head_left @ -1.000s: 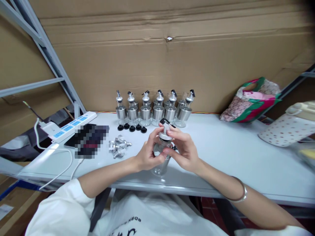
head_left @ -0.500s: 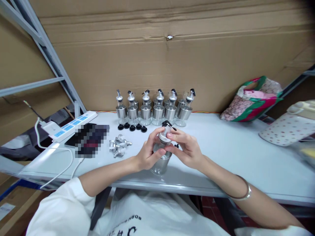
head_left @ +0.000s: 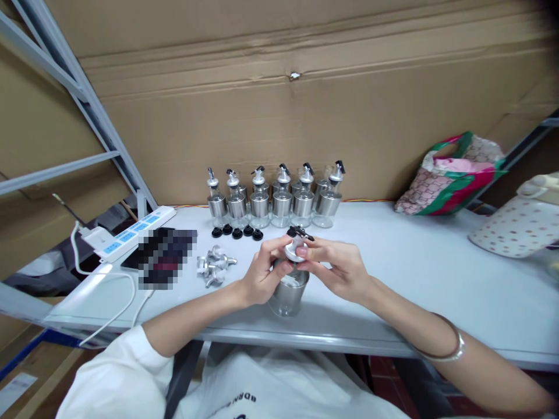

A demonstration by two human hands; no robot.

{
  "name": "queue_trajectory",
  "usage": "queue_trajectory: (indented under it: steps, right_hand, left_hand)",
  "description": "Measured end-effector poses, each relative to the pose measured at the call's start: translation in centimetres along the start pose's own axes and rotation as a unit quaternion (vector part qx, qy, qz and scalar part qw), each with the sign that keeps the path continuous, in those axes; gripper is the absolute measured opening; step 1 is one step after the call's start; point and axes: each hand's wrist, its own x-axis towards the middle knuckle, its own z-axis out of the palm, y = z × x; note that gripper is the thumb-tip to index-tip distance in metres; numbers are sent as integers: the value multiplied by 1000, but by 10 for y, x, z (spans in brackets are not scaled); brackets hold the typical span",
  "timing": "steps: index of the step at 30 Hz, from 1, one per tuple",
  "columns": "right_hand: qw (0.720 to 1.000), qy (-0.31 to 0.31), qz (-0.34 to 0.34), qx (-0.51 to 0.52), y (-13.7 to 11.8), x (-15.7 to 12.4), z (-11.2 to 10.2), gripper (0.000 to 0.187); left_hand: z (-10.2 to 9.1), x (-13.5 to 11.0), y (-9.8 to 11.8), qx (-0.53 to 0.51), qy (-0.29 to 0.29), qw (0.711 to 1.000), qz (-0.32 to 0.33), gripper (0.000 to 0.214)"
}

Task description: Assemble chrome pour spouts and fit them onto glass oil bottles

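Close to the table's front edge stands a glass bottle (head_left: 288, 299) with a brushed steel sleeve. At its neck is a silvery pour spout (head_left: 295, 250) with a black flip lever on top. My left hand (head_left: 264, 274) closes on the spout's left side, fingertips and thumb at its base. From the right, my right hand (head_left: 341, 269) pinches the same spout between thumb and fingers. The fingers partly hide the bottle's neck, so I cannot tell how deep the spout sits. Left of my hands lie several loose silvery spout parts (head_left: 215, 265) in a pile.
Several steel-sleeved bottles (head_left: 282, 203) with spouts line the back, more bottles behind them. Black stoppers (head_left: 237, 233) lie before them. A power strip (head_left: 135, 233) and a pixelated dark object (head_left: 168, 256) are at left; a patterned bag (head_left: 437, 180) and a dotted container (head_left: 515, 227) at right.
The view has shifted slightly. Both hands stay on the spout, which now shows its top more toward me, its black lever slightly lower. The bottle remains standing in place.
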Motion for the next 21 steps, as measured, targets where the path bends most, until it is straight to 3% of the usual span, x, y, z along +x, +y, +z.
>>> queue_trajectory:
  steps: [6, 9, 13, 16, 19, 21]
  right_hand:
    - [999, -34, 15, 19, 6, 2, -3, 43]
    - [995, 25, 56, 83, 10, 4, -5, 51]
    - [962, 118, 178, 171, 13, 8, -10, 35]
    - [940, 143, 235, 199, 15, 11, -12, 24]
    - [938, 144, 250, 191, 18, 10, -12, 23]
    - [940, 141, 255, 178, 20, 9, -12, 24]
  left_hand:
    - [-8, 16, 13, 23, -5, 1000, -6, 37]
    - [-28, 41, 26, 10, 61, 998, -18, 32]
    - [-87, 87, 39, 95, 157, 983, 0, 35]
    - [-144, 111, 29, 193, 203, 960, 18, 39]
    - [-189, 111, 4, 259, 228, 939, -7, 41]
    - [-204, 100, -15, 281, 236, 929, -57, 43]
